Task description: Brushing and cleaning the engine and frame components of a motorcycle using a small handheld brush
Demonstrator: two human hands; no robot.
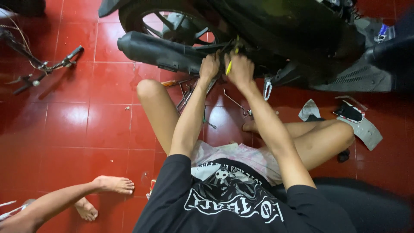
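Head view, looking down on a seated person in a black printed T-shirt (224, 198) whose two bare arms stretch forward, nearly straight at the elbow, toward the underside of a black motorcycle (302, 39) standing on the glossy red tiled floor (86, 125). The left hand (209, 67) is curled into a loose fist just behind the long black cylindrical exhaust muffler (157, 51), knuckles up, pressed against the machine's lower frame; what its fingers enclose cannot be told. The right hand (239, 69) sits just beside it, the two hands close together but not touching, and is closed around a thin yellow-handled tool (230, 64) whose shaft points up into the dark space below the rear spoked wheel (172, 23). The person's bare knees are spread, one to the left of the arms and one to the right, with the arms passing between them. On the floor between the legs lie slender metal rods and wrenches (235, 101). To the right rest a grey crumpled rag (309, 110) and a flat grey plastic panel (366, 129). At upper left lies a detached handlebar with cables (45, 67). Another person's bare feet (114, 184) enter at lower left, well apart from the work.
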